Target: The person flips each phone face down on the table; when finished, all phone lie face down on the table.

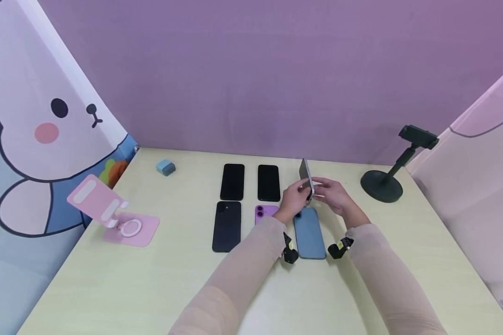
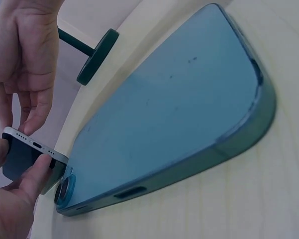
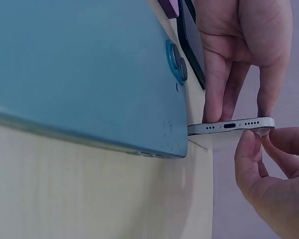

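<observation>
Both hands are on a silver-edged phone [image 1: 305,173], raised on its edge at the back of the table. My left hand [image 1: 294,199] grips it from the left, fingers on its dark face. From the other side, my right hand [image 1: 334,195] holds it with bent fingertips. The right wrist view shows its bottom edge [image 3: 230,126] with the charging port, between the two hands. Just below lies a blue phone [image 1: 310,235], back up. A purple phone [image 1: 265,211] is partly hidden by my left arm.
Two black phones [image 1: 232,182] [image 1: 268,183] lie behind, and a dark phone [image 1: 227,227] lies nearer. A pink folding stand [image 1: 132,228] and small blue block [image 1: 166,167] are at left. A dark green stand [image 1: 382,186] rises at right. A purple backdrop [image 1: 251,83] hangs behind.
</observation>
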